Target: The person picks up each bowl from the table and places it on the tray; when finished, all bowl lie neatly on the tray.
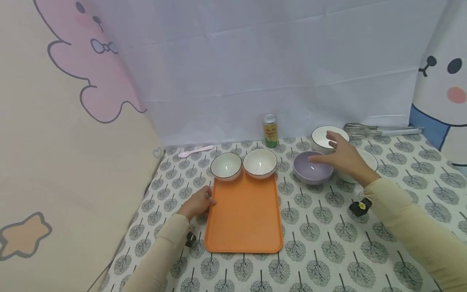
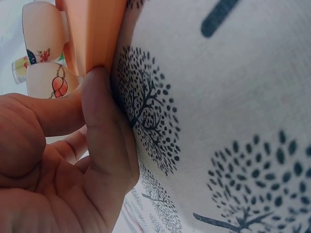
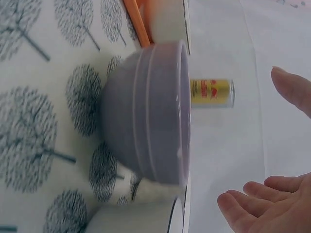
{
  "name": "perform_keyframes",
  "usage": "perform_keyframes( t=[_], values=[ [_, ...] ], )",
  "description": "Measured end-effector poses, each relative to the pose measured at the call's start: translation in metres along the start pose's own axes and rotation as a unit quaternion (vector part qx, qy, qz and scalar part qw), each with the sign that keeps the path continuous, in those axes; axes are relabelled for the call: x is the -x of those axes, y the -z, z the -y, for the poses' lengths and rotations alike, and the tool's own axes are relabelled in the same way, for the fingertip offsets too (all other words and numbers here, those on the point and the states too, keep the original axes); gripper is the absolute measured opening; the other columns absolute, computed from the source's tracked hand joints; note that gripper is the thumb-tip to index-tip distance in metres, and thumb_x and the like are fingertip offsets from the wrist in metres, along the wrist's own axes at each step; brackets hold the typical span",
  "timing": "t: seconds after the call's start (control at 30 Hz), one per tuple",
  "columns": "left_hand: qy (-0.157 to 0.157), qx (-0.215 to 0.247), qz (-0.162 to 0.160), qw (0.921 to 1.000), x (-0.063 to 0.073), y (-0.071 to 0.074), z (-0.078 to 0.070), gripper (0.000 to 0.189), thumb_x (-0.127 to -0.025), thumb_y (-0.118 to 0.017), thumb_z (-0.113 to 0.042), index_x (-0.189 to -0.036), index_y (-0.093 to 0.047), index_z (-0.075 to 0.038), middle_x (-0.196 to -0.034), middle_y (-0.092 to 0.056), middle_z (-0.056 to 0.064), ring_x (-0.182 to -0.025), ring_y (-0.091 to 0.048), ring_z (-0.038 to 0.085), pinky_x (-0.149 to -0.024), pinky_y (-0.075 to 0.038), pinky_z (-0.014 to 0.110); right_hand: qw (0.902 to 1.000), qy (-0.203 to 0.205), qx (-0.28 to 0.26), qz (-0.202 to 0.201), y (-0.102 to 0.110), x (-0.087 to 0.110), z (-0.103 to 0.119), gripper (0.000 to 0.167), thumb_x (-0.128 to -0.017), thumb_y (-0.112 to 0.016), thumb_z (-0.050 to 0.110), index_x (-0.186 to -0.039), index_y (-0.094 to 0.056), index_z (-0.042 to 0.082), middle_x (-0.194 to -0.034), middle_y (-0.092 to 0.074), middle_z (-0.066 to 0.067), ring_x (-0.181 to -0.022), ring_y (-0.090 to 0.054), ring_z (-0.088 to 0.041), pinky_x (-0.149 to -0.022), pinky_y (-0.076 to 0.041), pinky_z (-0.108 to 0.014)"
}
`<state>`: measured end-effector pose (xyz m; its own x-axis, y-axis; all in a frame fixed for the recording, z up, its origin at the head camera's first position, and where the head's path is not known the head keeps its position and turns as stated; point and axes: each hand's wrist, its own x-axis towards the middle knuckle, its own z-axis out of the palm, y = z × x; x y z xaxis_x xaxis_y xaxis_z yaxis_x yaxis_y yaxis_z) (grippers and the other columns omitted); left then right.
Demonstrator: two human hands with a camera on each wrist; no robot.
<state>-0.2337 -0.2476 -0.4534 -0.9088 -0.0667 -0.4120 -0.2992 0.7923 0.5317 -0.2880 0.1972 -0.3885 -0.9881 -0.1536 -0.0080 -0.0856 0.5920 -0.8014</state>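
My left hand point(image 1: 198, 201) is at the left edge of an orange tray point(image 1: 244, 215), thumb and fingers curled and pinching its rim point(image 2: 99, 43). My right hand point(image 1: 344, 158) hovers over the right side of a purple bowl point(image 1: 313, 174), thumb and fingers spread apart with nothing between them. In the right wrist view the purple bowl point(image 3: 146, 114) stands upright, and the fingertips are beyond its rim. Two white bowls, the left one point(image 1: 226, 167) and the right one point(image 1: 260, 164), sit side by side at the tray's far end.
Behind the purple bowl stands one white bowl point(image 1: 324, 136); another white bowl point(image 1: 368, 158) is partly hidden by my right hand. A yellow-green can point(image 1: 270, 132) stands by the back curtain. A pink spoon point(image 1: 196, 151) lies back left, whisks point(image 1: 365, 132) back right.
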Motion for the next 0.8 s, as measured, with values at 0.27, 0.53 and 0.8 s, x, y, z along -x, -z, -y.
perform_keyframes(
  t=[0.27, 0.53, 0.8],
  values=[
    [0.016, -0.011, -0.006, 0.9998, -0.004, 0.001, 0.004, 0.028, -0.096, -0.067, -0.023, -0.116, -0.054, -0.008, -0.089, -0.065, 0.006, -0.078, -0.064, 0.022, -0.081, -0.048, 0.043, 0.9995, -0.026, 0.015, -0.012, 0.026, 0.015, -0.024, 0.122, -0.082, -0.08, 0.051, -0.16, 0.002, 0.007, -0.164, -0.009, -0.023, -0.145, -0.02, -0.05, -0.106, -0.024, -0.071],
    [0.004, -0.004, -0.012, 0.9999, -0.004, 0.0, 0.008, 0.026, -0.096, -0.068, -0.021, -0.114, -0.053, -0.008, -0.087, -0.066, 0.006, -0.075, -0.065, 0.021, -0.078, -0.05, 0.043, 0.9986, -0.04, 0.026, -0.024, 0.046, 0.027, -0.049, 0.118, -0.086, -0.076, 0.052, -0.16, 0.003, 0.005, -0.163, -0.007, -0.026, -0.144, -0.015, -0.054, -0.104, -0.021, -0.074],
    [-0.003, 0.009, -0.003, 1.0, -0.004, -0.002, 0.008, 0.026, -0.097, -0.066, -0.02, -0.115, -0.053, -0.007, -0.086, -0.066, 0.007, -0.074, -0.067, 0.021, -0.077, -0.053, 0.042, 0.9959, -0.069, 0.046, -0.037, 0.047, 0.039, -0.074, 0.121, -0.085, -0.076, 0.053, -0.156, 0.002, -0.006, -0.158, -0.007, -0.037, -0.139, -0.015, -0.061, -0.103, -0.02, -0.075]
  ],
)
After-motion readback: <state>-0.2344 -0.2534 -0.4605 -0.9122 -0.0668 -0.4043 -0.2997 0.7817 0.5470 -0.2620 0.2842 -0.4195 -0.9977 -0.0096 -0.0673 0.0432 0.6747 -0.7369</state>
